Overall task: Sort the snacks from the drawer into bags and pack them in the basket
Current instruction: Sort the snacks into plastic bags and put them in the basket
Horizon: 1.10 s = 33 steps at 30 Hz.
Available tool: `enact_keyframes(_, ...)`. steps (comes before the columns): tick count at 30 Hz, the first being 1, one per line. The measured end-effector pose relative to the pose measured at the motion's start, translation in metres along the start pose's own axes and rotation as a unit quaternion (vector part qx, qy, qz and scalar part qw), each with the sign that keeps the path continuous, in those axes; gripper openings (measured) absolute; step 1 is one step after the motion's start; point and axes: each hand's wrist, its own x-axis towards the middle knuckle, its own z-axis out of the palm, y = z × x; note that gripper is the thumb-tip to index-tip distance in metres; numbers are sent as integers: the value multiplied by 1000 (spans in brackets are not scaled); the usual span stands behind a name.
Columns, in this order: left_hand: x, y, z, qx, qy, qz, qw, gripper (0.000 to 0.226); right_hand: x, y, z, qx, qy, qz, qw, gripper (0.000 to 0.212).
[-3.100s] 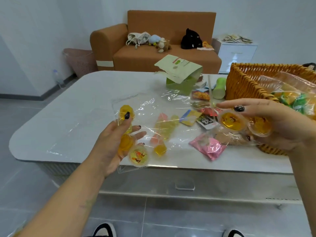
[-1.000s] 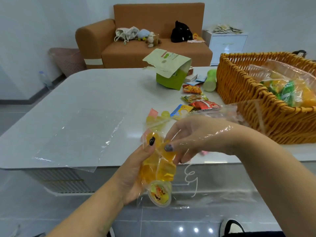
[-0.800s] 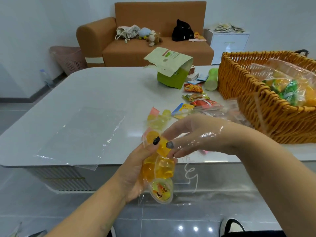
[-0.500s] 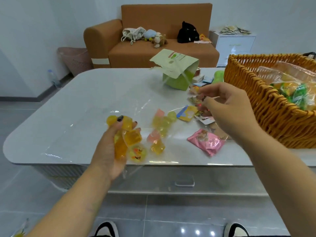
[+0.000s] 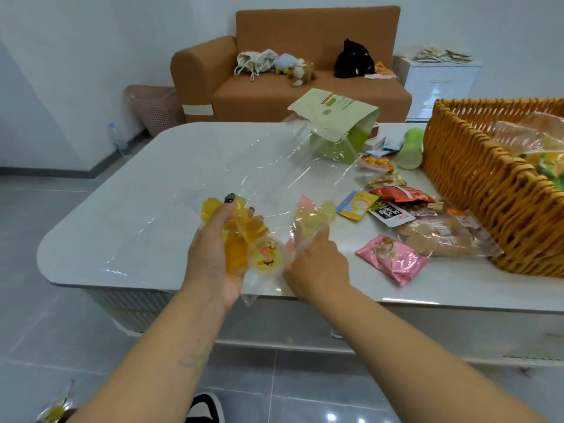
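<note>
— Now that your right hand (image 5: 317, 264) has come back from the loose packets by the basket, what is it doing?

— It has dropped to the near edge of the counter (image 5: 128, 227), just beside your left hand (image 5: 213, 257), and its fingers are pinching the clear bag (image 5: 274, 166), which is lifted up off the counter again.

— And your left?

— Curled round the cluster of yellow jelly cups (image 5: 244, 239), thumb on top, holding them at the bag's lower end. I can't tell whether all of them sit inside the film.

— What does that mean for the job?

— You look to be back at bagging the jellies rather than fetching more. A few pale jellies (image 5: 314, 215) lie just beyond your right hand. The pink packet (image 5: 390, 257), the biscuits (image 5: 439, 236) and other packets wait unsorted beside the wicker basket (image 5: 476, 190), which already holds a filled bag.
</note>
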Motion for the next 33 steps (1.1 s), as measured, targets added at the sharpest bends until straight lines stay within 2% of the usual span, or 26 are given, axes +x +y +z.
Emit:
enact_keyframes(4,-1,1,2,-1,-17,-1,1000,36,3,-6,12,-60,2,-53,997,37)
enact_keyframes(7,-2,5,-2,18,-16,1,1000,32,4,-2,10,-72,-27,-58,995,32)
enact_keyframes(9,-1,8,-7,19,-10,-1,1000,31,8,9,2,-7,-60,-2,998,27)
enact_keyframes(11,-1,13,-10,18,-10,-1,1000,34,14,22,-16,121,-92,69,986,27)
enact_keyframes(14,-3,18,-14,28,-23,-5,999,27,23,46,-60,352,-74,141,922,18)
enact_keyframes(17,-5,18,-14,38,-41,-10,998,27,20,68,-110,540,-36,193,818,15)
enact_keyframes(19,-6,16,-13,54,-58,-8,997,33,14,81,-136,647,-15,184,740,21)
enact_keyframes(20,-6,14,-11,63,-68,-5,996,35,11,88,-145,675,-10,167,718,28)
enact_keyframes(21,-6,12,-10,71,-76,-3,995,37,6,92,-154,685,-13,152,712,34)
enact_keyframes(23,-8,9,-8,87,-86,-1,993,45,-2,99,-167,679,-39,110,725,30)
enact_keyframes(25,-9,5,-4,99,-95,-1,991,57,-8,103,-174,630,-90,71,768,20)
enact_keyframes(26,-10,4,-3,106,-104,0,989,60,-9,106,-177,589,-128,51,796,22)
enact_keyframes(28,-12,1,-1,124,-122,0,985,57,-10,107,-180,518,-210,13,829,46)
enact_keyframes(29,-12,-1,0,132,-130,-1,983,54,-12,106,-182,492,-248,5,834,57)
enact_keyframes(33,-13,-5,1,142,-166,-15,976,44,-16,103,-187,411,-354,-12,840,62)
